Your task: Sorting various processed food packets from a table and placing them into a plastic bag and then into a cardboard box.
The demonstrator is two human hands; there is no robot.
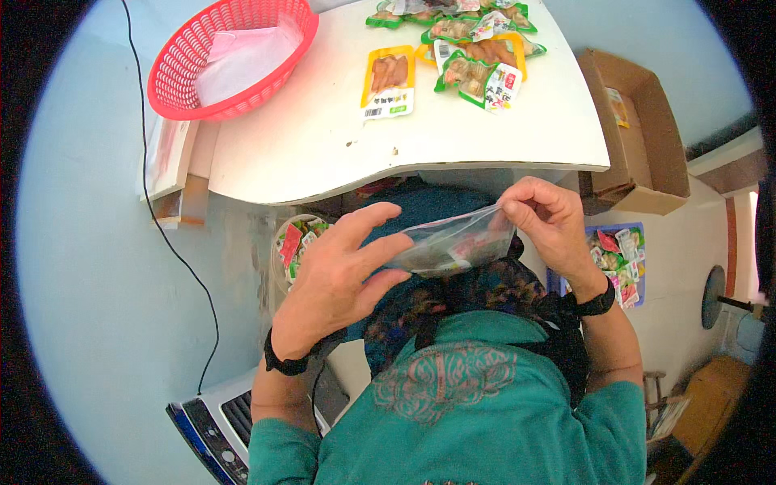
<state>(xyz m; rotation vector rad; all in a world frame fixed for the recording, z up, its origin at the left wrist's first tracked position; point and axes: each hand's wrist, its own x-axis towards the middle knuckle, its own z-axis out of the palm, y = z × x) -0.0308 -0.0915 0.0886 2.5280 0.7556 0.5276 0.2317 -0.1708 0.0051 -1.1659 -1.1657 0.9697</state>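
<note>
A clear plastic zip bag [454, 242] hangs over my lap, just off the front edge of the white table [485, 142]. My right hand [542, 221] pinches its upper right corner between thumb and fingers. At the bag's left end is my left hand [348, 273], fingers spread and fingertips near the film; whether they touch it is unclear. Something pink and white shows through the bag, in it or behind it. On the table lie a yellow-edged food packet [389, 82], a green-edged food packet [479, 79] and a heap of similar packets behind.
A red plastic basket [267, 91] holding pink and white sheets stands at the table's left. Right of the table is an open cardboard box [664, 124] with a packet inside. Lower down are a blue crate [641, 260] and a round tub [277, 239], both with packets. A black cable [176, 248] hangs left.
</note>
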